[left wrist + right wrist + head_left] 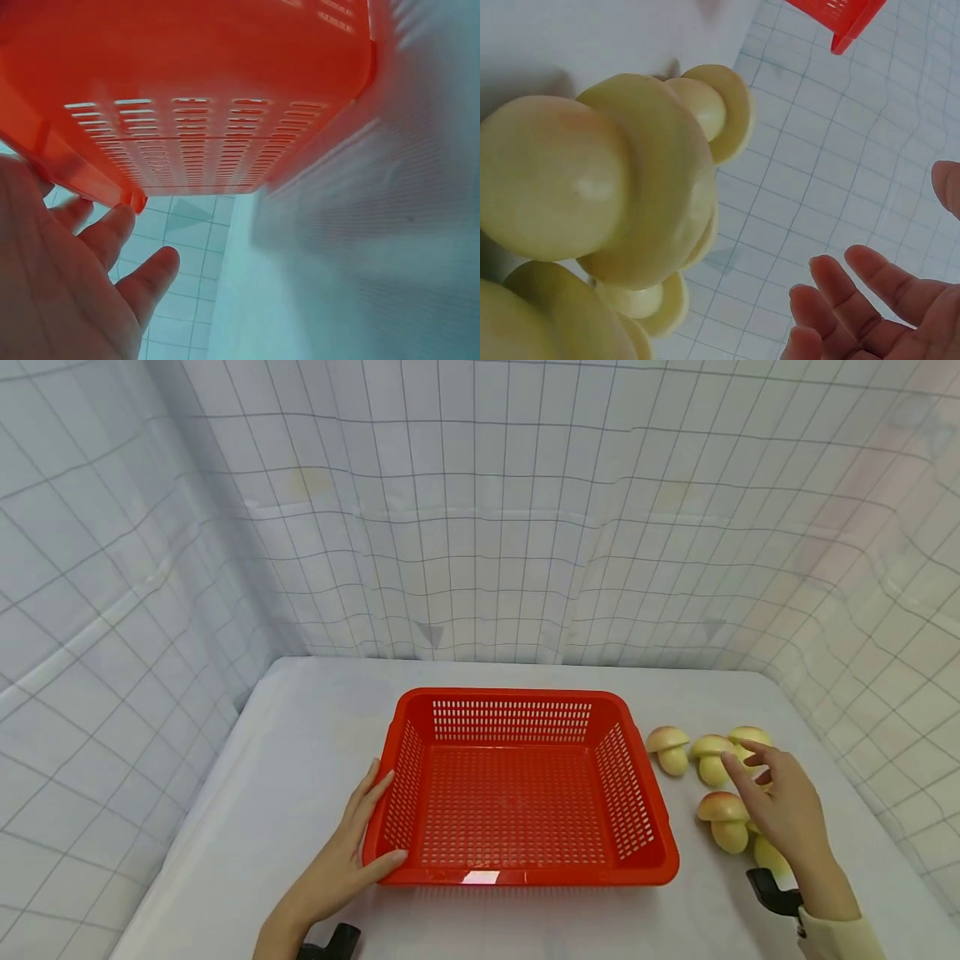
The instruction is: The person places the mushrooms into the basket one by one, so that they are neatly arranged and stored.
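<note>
A red plastic basket [510, 806] with slotted sides stands on the white table. At its left rim the left hand [337, 860] rests, fingers fairly straight along the outside and thumb on the front corner; the left wrist view shows the palm [52, 262] beside the basket wall [195, 67]. To the right of the basket lie several yellow mushroom-shaped pieces [727, 827]. Over them hovers the right hand [791, 810], fingers slightly bent and apart, holding nothing. In the right wrist view, that hand [885, 315] is beside the large-looking mushroom pieces [652, 180], not touching them.
White cloth covers the table [300, 743], which shows to the left of the basket. Grid-patterned white curtains [495, 527] hang behind it and at both sides. A black strap mount [776, 893] is at the right wrist, another [333, 943] at the left.
</note>
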Demonstrator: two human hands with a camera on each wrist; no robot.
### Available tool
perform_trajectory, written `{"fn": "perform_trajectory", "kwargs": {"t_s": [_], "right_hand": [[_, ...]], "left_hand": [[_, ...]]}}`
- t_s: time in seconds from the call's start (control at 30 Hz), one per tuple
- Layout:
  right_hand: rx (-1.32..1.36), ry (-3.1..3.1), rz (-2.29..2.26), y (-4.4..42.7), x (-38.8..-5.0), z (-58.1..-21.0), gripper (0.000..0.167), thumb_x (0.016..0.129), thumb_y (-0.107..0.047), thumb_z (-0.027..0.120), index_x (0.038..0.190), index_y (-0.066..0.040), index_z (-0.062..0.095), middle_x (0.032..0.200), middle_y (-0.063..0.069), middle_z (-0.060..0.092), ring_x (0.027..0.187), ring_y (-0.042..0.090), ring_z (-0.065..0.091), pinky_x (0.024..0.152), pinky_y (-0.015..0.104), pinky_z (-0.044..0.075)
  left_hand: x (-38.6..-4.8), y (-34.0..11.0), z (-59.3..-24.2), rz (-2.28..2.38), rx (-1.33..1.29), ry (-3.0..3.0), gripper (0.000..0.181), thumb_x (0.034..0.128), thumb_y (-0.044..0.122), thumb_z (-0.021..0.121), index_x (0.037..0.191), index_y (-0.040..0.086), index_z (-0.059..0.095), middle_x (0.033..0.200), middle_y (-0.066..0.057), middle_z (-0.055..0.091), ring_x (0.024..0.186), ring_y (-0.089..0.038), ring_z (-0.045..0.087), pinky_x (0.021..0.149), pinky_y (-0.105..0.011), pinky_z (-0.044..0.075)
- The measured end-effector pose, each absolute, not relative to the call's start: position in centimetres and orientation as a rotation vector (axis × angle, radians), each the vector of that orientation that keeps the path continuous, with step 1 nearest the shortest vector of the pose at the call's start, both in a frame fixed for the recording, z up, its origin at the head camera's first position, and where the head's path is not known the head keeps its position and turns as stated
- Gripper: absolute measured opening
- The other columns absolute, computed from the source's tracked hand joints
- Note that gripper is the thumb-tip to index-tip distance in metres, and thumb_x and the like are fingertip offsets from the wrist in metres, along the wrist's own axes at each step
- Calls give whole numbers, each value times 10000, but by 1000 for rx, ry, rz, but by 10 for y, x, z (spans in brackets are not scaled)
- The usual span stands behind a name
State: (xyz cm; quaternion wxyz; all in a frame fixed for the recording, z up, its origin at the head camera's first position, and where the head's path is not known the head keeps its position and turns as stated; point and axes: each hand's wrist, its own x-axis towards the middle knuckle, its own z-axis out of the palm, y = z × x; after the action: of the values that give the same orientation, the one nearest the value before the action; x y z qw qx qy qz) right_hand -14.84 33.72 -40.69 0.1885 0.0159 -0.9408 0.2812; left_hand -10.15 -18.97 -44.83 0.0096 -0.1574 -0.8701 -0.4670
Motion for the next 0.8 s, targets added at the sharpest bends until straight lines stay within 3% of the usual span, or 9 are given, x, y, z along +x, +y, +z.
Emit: {"fn": "perform_trajectory", "kwargs": {"t_s": [0.33, 0.6, 0.8], "right_hand": [[-98, -2843, 629, 343, -146, -421, 703, 892, -506, 575, 1234, 103, 489, 1066, 296, 515, 881, 424, 512, 595, 524, 425], [-164, -2971, 538, 340, -146, -421, 846, 855, -614, 546, 1212, 148, 460, 1076, 390, 446, 934, 506, 452, 548, 581, 443], [-199, -3035, 506, 341, -148, -422, 907, 854, -658, 497, 1245, 157, 424, 1119, 465, 402, 879, 527, 508, 535, 575, 457]], "left_hand": [[-103, -188, -454, -1543, -517, -2638, 835, 831, 253, 685, 1512, 262, 203, 1573, 49, -31, 1397, -331, 67, 925, -640, 369], [-101, -187, -455, -1571, -541, -2600, 824, 832, 226, 673, 1511, 250, 207, 1573, 53, -36, 1394, -322, 60, 921, -667, 353], [-101, -185, -455, -1599, -539, -2588, 813, 839, 222, 667, 1510, 254, 210, 1573, 62, -40, 1396, -313, 50, 923, -671, 348]]}}
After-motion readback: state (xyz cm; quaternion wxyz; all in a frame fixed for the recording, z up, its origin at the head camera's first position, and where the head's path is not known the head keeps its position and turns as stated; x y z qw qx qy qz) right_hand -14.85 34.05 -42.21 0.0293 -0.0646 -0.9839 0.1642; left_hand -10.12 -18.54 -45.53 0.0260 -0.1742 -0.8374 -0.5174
